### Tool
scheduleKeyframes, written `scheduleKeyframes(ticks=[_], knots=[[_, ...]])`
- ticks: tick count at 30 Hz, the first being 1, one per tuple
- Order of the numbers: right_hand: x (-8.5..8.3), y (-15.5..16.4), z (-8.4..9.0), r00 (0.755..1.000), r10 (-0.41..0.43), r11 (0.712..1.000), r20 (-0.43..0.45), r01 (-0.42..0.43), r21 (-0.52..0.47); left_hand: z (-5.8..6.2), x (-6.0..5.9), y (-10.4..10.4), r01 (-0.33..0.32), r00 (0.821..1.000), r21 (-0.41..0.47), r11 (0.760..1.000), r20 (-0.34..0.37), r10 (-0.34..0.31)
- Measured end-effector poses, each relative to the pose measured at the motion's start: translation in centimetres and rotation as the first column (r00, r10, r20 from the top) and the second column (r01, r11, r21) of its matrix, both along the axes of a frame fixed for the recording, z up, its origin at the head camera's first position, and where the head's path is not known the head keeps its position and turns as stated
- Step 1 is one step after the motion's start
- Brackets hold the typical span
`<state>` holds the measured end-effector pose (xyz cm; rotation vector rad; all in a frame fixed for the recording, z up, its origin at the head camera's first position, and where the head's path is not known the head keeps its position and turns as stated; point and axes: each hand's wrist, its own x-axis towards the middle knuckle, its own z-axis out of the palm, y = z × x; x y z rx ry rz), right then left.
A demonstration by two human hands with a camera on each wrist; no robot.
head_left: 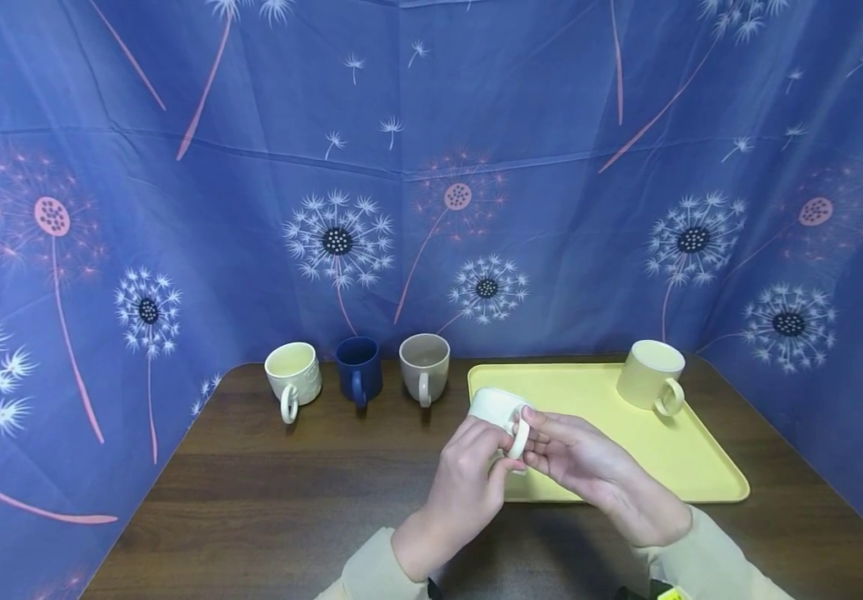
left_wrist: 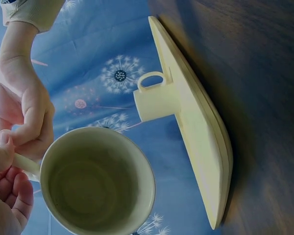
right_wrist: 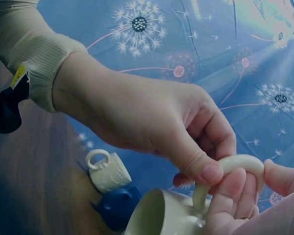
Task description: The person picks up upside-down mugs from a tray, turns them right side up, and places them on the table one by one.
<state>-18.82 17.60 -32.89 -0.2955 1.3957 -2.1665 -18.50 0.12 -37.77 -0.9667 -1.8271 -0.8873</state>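
Above the front left part of the yellow tray (head_left: pixel 589 433), both hands hold a white mug (head_left: pixel 493 406) by its handle (head_left: pixel 520 435). My left hand (head_left: pixel 463 471) comes from the left, its thumb and fingers pinching the handle. From the right, my right hand (head_left: pixel 589 462) grips the same handle with thumb and fingers. In the left wrist view the mug's inside (left_wrist: pixel 93 186) shows, with no contents visible. The right wrist view shows the left hand's thumb on the handle (right_wrist: pixel 242 164) and the right hand's fingers (right_wrist: pixel 232 191) passing through its loop.
Toward the table's back left stand an embossed white mug (head_left: pixel 295 375), a dark blue mug (head_left: pixel 359 369) and a grey mug (head_left: pixel 425 367) in a row. A cream mug (head_left: pixel 649 375) stands on the tray's back right. Blue dandelion-patterned cloth (head_left: pixel 566 242) hangs behind and beside the table.
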Motion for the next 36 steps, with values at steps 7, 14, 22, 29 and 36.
scheduleKeyframes(ticks=[7,14,22,29,36], knots=[[-0.2,0.4,0.0,0.987,0.037,0.992,-0.159,-0.016,0.126,0.2,0.3,-0.3,-0.002,1.0,-0.01,1.0,-0.011,0.001],[0.0,0.5,-0.2,0.933,-0.027,0.953,-0.358,0.131,0.271,0.6,0.4,-1.0,0.0,1.0,0.033,0.999,0.01,-0.001],[0.2,0.1,-0.5,0.786,-0.066,0.797,-0.615,0.412,0.442,0.9,0.8,-1.7,0.005,0.991,0.04,0.999,0.132,-0.01],[0.5,0.1,-0.6,0.539,-0.087,0.684,-0.838,0.644,0.343,1.6,1.1,-2.6,0.028,0.969,0.033,0.999,0.243,-0.036],[0.3,0.0,-1.0,0.32,-0.007,0.699,-0.947,0.679,0.224,2.3,1.2,-3.5,0.084,0.946,0.015,0.996,0.313,-0.084]])
